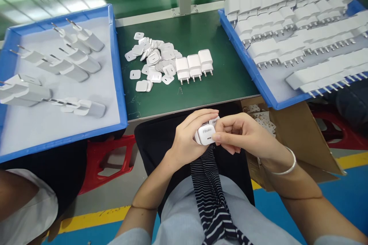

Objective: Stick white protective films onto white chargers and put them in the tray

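My left hand (185, 138) is wrapped round a white charger (206, 134), its printed end face with a small slot turned up toward me. The thumb of my right hand (241, 134) touches the right edge of that face, and its curled fingers are at a second small white printed piece (214, 121) behind it. On the green table (172, 101) lies a loose pile of white slotted cover plates (155, 58). Beside the pile, three white chargers (194, 66) stand in a row, pins toward me.
A blue-rimmed tray (119, 84) at left holds several chargers. Another blue tray (247, 63) at right holds rows of them. A cardboard box (307, 138) stands below the table at right. A person's arm (17, 195) is at lower left, near a red stool (107, 160).
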{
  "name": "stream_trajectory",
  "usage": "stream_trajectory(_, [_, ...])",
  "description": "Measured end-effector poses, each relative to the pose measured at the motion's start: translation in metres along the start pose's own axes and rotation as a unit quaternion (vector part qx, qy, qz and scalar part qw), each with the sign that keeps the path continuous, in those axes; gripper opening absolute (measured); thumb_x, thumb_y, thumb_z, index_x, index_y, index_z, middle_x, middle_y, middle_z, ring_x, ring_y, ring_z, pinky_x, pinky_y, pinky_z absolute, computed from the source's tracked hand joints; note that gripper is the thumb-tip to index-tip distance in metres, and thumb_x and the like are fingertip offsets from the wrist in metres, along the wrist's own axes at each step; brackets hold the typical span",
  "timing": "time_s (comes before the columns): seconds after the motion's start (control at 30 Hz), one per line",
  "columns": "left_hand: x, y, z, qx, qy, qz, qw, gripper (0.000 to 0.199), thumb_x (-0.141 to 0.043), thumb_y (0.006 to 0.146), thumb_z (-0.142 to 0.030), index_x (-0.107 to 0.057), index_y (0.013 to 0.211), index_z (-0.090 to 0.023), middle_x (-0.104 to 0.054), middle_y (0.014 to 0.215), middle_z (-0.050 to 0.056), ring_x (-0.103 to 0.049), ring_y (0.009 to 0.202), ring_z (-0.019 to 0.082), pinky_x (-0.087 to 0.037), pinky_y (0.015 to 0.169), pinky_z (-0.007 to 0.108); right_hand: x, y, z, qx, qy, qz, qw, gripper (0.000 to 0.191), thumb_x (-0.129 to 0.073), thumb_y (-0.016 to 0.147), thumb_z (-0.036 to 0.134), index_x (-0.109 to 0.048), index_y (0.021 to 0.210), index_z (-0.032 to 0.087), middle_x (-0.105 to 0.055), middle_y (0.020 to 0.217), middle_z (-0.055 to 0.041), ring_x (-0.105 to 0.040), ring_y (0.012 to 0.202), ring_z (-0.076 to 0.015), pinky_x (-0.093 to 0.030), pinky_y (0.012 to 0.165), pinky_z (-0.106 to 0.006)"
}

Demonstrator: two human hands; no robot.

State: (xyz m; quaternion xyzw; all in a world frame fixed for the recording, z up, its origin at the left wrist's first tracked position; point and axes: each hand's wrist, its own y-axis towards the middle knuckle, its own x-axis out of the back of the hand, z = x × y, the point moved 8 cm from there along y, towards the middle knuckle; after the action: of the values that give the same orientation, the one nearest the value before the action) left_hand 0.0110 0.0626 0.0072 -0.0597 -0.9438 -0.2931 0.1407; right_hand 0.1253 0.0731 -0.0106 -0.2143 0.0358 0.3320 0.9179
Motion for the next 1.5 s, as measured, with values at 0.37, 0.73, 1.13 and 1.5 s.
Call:
stream_trajectory(0.37, [-0.001,0.000,-0.004,0.000,0.018,0.009,1.000,0.038,-0.077,0.083,-0.014,-0.067,0.120,-0.016,-0.073,0.122,0.014,-0.071,0.114,0.022,-0.062,0.098,0.036,0.000,0.002,-0.001,-0.022,-0.006,0.011,1.000,0.041,-0.081,0.083,0.038,-0.053,0.060,0.017,-0.054,0.045,0.0041,-0.041,0.039,-0.0055,-0.026,0.040,-0.021])
stream_trajectory(0.73, [-0.001,0.001,-0.003,-0.005,0.005,0.012,1.000,0.036,-0.075,0.084,-0.014,-0.067,0.119,-0.015,-0.074,0.121,0.014,-0.071,0.114,0.022,-0.061,0.099,0.035,0.000,0.003,0.004,-0.019,-0.028,-0.003,0.999,0.039,-0.081,0.082,0.033,-0.055,0.059,0.016,-0.052,0.043,0.0054,-0.041,0.039,-0.0046,-0.026,0.041,-0.020])
stream_trajectory(1.13, [0.004,0.008,0.009,0.009,-0.054,-0.030,0.998,0.037,-0.080,0.079,-0.011,-0.070,0.115,-0.018,-0.075,0.116,0.012,-0.073,0.107,0.022,-0.061,0.095,0.037,0.030,-0.022,0.019,0.223,-0.026,-0.265,0.938,0.009,-0.073,0.091,0.025,-0.069,0.084,0.022,-0.057,0.065,0.0034,-0.050,0.056,-0.0093,-0.041,0.051,-0.023])
stream_trajectory(1.5, [0.002,0.011,0.000,-0.029,-0.060,-0.024,0.998,0.036,-0.078,0.081,-0.012,-0.070,0.116,-0.017,-0.076,0.115,0.011,-0.073,0.107,0.022,-0.061,0.097,0.037,0.009,0.008,-0.003,0.187,0.058,-0.201,0.960,0.043,-0.076,0.088,0.031,-0.059,0.128,0.031,-0.059,0.135,-0.0029,-0.056,0.128,-0.0210,-0.052,0.105,-0.034])
